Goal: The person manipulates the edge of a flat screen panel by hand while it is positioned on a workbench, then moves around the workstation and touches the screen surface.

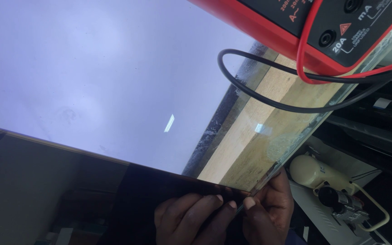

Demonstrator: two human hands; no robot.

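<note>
A large glowing white panel point(91, 77) fills the upper left. A dark glossy panel point(46, 181) covers the lower left, and its thin edge runs diagonally down to the bottom centre. My left hand point(189, 220) pinches that edge at its corner, fingertips on top. My right hand point(271, 206) grips the same corner from the right, its fingertip touching the left hand's. What lies under the dark panel is hidden.
A red and black multimeter point(314, 27) sits at the top right, with a black lead point(250, 93) and a red lead point(301, 63) looping over a glass-covered wooden table point(268, 118). A cream handheld tool point(314, 172) lies at the lower right beside the table edge.
</note>
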